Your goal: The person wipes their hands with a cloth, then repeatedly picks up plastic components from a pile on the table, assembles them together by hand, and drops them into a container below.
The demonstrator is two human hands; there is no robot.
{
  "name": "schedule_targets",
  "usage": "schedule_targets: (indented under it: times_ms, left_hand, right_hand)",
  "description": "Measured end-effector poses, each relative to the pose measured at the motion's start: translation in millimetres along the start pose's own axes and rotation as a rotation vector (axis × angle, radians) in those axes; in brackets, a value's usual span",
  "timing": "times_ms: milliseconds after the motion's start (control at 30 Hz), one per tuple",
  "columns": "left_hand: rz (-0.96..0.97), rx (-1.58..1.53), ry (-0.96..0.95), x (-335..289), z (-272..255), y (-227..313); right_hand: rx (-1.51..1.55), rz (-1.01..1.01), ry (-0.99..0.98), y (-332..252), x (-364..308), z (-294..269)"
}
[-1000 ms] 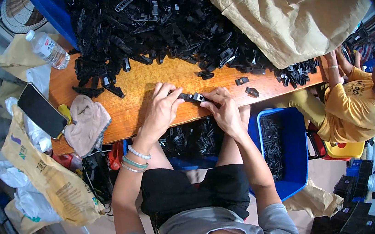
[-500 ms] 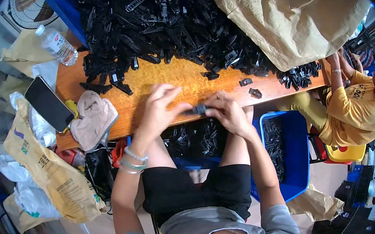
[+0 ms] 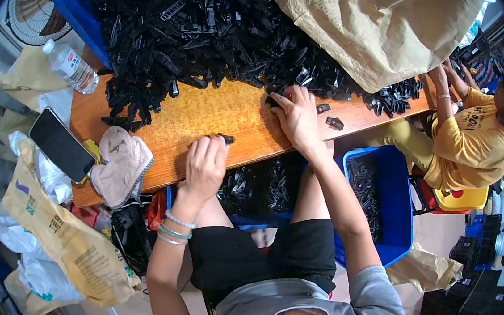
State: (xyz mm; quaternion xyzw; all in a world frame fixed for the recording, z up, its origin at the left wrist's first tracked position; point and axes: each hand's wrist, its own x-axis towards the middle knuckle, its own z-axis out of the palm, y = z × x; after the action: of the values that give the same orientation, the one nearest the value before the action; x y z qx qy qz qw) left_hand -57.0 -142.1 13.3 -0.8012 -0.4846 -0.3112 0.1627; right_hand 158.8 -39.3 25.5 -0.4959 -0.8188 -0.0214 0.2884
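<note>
Low over the wooden table's near edge, my left hand (image 3: 204,166) is closed with its fingers curled. The end of a small black plastic part (image 3: 228,139) sticks out past its fingertips. My right hand (image 3: 298,116) reaches farther forward, its thumb and forefinger closing on another black plastic piece (image 3: 271,100) at the near fringe of the heap. That piece is partly covered by the fingers. Beyond both hands spreads a large heap of black plastic parts (image 3: 202,45). Two loose black parts, one of them a short clip-like piece (image 3: 334,123), lie to the right of my right hand.
A big brown paper sack (image 3: 385,18) covers the heap's right side. At left are a phone (image 3: 62,144), a pink cloth (image 3: 121,163) and a water bottle (image 3: 72,67). A blue bin (image 3: 402,227) with black parts stands by my right leg; a co-worker (image 3: 470,139) sits beyond.
My hands have parted from around a dark part. The left has come down toward the table's near edge; the right has gone forward to the heap.
</note>
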Motion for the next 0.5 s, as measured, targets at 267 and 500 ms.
schedule_targets:
  times_ms: [267,500]
  left_hand:
    - [-0.366,-0.303,-0.008,-7,-13,-15]
    - [-0.410,-0.560,-0.048,5,-4,-13]
  right_hand:
    - [0.412,0.066,0.046,-32,-19,-13]
    - [0.800,0.343,-0.328,-52,-29,-8]
